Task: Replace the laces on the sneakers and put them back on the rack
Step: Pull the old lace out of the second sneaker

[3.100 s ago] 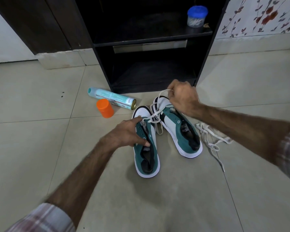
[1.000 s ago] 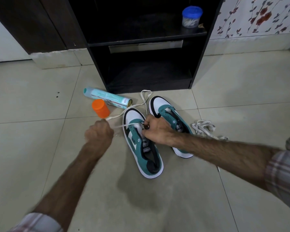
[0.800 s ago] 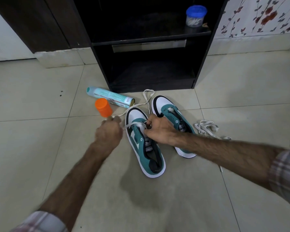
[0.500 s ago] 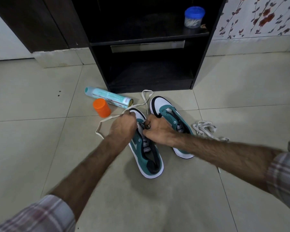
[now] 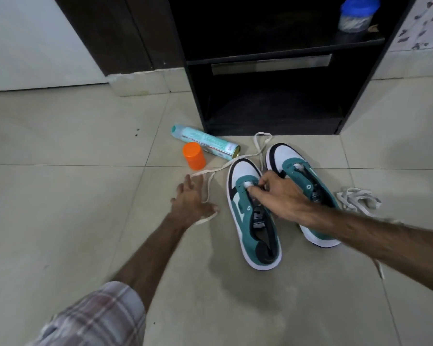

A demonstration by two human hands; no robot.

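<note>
Two teal, white and black sneakers lie on the tiled floor in front of the black rack (image 5: 355, 96). My right hand (image 5: 275, 193) pinches the white lace (image 5: 259, 146) at the front eyelets of the left sneaker (image 5: 258, 236). From there the lace trails over the floor toward the rack and back to the left. My left hand (image 5: 190, 201) lies flat on the floor left of that sneaker, fingers spread, with a stretch of the lace under it. The right sneaker (image 5: 308, 178) sits partly under my right forearm.
A loose pile of white lace (image 5: 358, 198) lies right of the sneakers. A spray can (image 5: 205, 142) on its side and an orange cap (image 5: 194, 156) sit left of the rack's base. A blue-lidded jar (image 5: 355, 13) stands on the rack's upper shelf.
My left hand has left the sneaker's front, moved left and down to the floor, and spread its fingers. The right hand stays pinched at the eyelets.
</note>
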